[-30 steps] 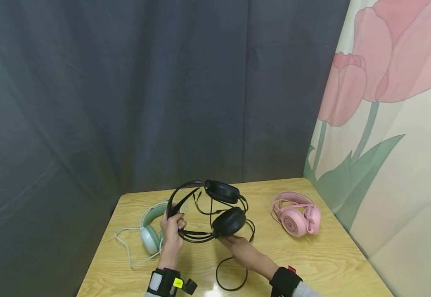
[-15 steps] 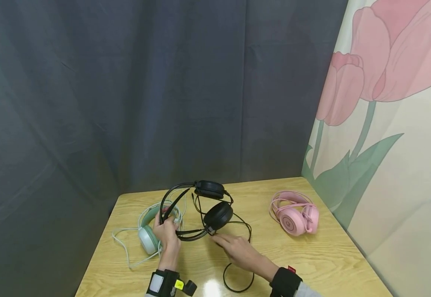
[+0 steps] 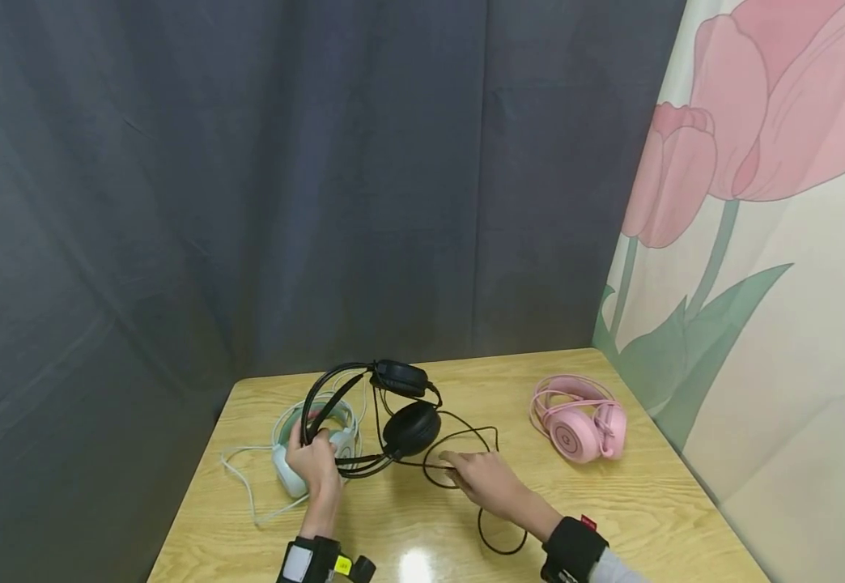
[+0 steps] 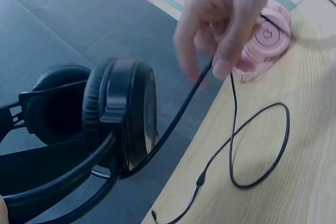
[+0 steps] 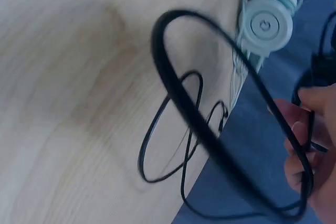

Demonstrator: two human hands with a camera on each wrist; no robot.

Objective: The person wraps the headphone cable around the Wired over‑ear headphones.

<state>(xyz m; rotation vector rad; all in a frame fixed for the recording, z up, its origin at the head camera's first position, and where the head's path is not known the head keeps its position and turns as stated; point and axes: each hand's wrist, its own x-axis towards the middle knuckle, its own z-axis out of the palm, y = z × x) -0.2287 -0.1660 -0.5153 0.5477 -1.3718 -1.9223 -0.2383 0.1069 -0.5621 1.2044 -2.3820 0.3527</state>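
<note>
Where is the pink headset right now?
In the head view, the pink plastic headset lies on the right side of the wooden table, near the tulip-painted wall, apart from both hands and right of the black headset.

**Hidden, cropped and blurred**

The left hand (image 3: 315,465) covers part of the black headset's (image 3: 386,413) band and part of the mint headset (image 3: 293,474) under its fingers. In the left wrist view the band runs off the frame's edge. The cable (image 5: 220,145) beside the right hand's (image 3: 488,479) fingers blurs in the right wrist view.
</note>
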